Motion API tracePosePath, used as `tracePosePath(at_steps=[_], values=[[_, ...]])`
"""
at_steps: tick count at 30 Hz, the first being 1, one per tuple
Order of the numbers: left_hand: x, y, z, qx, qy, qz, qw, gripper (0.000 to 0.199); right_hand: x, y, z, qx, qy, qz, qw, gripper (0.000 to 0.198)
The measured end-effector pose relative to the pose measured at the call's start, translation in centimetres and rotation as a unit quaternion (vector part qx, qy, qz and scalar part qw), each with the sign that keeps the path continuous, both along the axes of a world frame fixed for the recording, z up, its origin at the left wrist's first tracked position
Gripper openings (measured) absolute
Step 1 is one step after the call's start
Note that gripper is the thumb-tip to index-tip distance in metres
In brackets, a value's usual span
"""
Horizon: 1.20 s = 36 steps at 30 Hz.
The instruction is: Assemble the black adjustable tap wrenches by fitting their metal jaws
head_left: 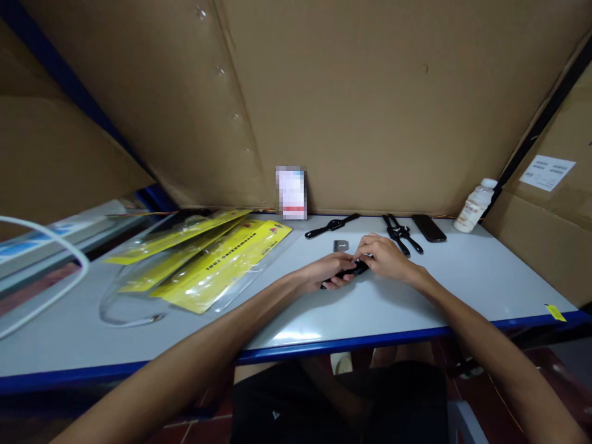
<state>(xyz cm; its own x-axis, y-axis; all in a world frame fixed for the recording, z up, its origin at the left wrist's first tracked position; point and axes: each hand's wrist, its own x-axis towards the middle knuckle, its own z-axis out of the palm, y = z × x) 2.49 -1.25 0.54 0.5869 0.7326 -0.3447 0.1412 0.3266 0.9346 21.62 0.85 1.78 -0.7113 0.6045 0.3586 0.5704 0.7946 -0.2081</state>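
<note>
My left hand is closed around a black spokeshave, which lies slanted just above the table near its front. On the middle of that tool, the fingers of my right hand are pinched together; what lies between them is too small and covered to make out. Just behind my hands is a loose grey metal blade with a slot, flat on the table. Farther back lies another black spokeshave. Beyond my right hand, more black spokeshaves lie close together.
Yellow-backed clear plastic packages are piled at the left, near a white cable. A lit phone leans on the cardboard wall. A dark phone and white bottle occupy the back right. The table has a blue front edge.
</note>
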Motion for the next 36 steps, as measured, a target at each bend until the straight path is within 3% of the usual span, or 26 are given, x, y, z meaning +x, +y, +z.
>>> tracePosePath(at_steps=[3,6,9,16,21,25,30,36], values=[[-0.04,-0.03,0.06,-0.003,-0.003,0.003,1.0,0.009,-0.03,-0.03,-0.05,0.0,0.019,-0.014,1.0,0.033],[-0.1,-0.02,0.08,-0.005,-0.005,0.005,1.0,0.011,-0.12,-0.21,0.03,0.011,0.047,-0.083,0.995,0.012],[-0.13,0.07,0.09,-0.009,-0.006,0.002,1.0,0.012,-0.14,-0.28,0.14,0.011,0.045,-0.113,0.992,0.018],[-0.12,0.21,0.05,-0.017,-0.016,0.005,1.0,0.01,-0.31,-0.19,0.16,-0.018,0.033,-0.06,0.997,0.003],[-0.18,0.21,0.03,-0.021,-0.019,0.008,1.0,0.015,-0.26,0.01,-0.1,-0.023,0.048,-0.075,0.996,0.011],[-0.2,0.13,0.08,-0.019,-0.019,0.013,1.0,0.012,-0.24,0.08,-0.26,-0.023,0.039,-0.032,0.998,0.021],[-0.13,0.01,0.12,-0.014,-0.013,0.015,1.0,0.009,-0.18,-0.14,-0.12,-0.008,0.039,-0.014,0.999,0.01],[0.01,-0.04,0.16,-0.016,-0.003,0.017,1.0,0.008,-0.67,0.14,-0.3,-0.044,0.063,-0.039,0.996,0.016]])
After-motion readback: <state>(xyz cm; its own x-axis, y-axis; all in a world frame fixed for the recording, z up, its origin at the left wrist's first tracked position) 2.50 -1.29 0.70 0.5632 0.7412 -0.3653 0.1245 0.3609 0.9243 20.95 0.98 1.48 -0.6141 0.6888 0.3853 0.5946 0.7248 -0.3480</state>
